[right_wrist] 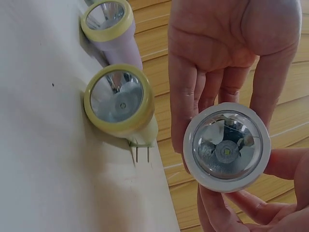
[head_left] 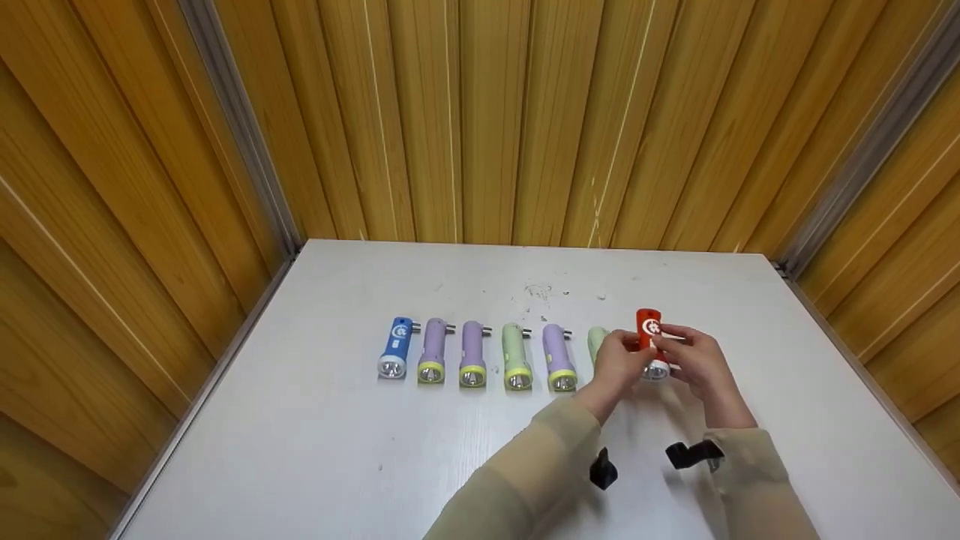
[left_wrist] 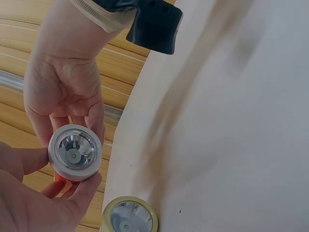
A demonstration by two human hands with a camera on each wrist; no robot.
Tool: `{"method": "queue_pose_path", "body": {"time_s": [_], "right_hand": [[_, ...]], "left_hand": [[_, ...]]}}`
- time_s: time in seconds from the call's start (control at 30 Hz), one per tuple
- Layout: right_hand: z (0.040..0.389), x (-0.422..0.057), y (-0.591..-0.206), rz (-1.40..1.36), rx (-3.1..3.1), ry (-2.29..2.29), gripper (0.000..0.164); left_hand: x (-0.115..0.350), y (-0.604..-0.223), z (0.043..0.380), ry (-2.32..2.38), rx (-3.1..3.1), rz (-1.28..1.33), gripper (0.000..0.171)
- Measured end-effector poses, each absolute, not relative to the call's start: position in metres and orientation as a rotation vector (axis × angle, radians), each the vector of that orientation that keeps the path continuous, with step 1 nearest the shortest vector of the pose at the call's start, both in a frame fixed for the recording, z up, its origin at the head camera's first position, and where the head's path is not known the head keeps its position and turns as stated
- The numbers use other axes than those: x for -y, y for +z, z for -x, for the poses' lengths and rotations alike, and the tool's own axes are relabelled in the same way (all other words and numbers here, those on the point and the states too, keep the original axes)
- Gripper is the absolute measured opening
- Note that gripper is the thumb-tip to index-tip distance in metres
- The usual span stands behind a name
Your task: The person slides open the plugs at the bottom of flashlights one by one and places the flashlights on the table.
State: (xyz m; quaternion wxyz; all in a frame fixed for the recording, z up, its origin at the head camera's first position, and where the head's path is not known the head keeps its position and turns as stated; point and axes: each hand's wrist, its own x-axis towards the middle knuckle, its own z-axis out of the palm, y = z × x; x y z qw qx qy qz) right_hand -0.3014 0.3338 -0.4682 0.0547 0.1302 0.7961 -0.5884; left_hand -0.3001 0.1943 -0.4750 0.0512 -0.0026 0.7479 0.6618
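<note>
A red flashlight [head_left: 649, 327] with a white emblem and white head ring is held up off the table between both hands. My left hand [head_left: 619, 366] grips it from the left side, fingers and thumb around the lower body. On the other side my right hand [head_left: 705, 364] pinches it with thumb and fingers. Its clear lens [right_wrist: 227, 147] faces the cameras in both wrist views. Beside the left hand lies a green flashlight [head_left: 596, 341], partly hidden by that hand in the head view; the right wrist view shows its yellow rim [right_wrist: 89, 104] and two metal prongs.
Left of the hands, a row of flashlights lies on the white table [head_left: 337, 457]: a blue one [head_left: 397, 341], purple ones [head_left: 433, 345] and another green one [head_left: 516, 349], most with prongs out to the right. Wood-patterned panels [head_left: 487, 127] wall the table's back and sides.
</note>
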Motion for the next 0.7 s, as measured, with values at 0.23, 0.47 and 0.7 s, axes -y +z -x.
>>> {"method": "queue_pose_path", "body": {"time_s": [0.23, 0.47, 0.7], "right_hand": [[0.301, -0.322, -0.464, -0.366, -2.435, -1.802, 0.069], [0.299, -0.309, -0.463, -0.348, -2.428, -1.839, 0.066], [0.297, -0.293, -0.464, -0.333, -2.378, -1.909, 0.067]], "left_hand": [[-0.178, -0.470, 0.298, 2.046, -2.250, -0.042, 0.025], [-0.165, -0.468, 0.296, 2.034, -2.255, -0.048, 0.029], [-0.149, -0.471, 0.297, 2.020, -2.286, -0.082, 0.034]]}}
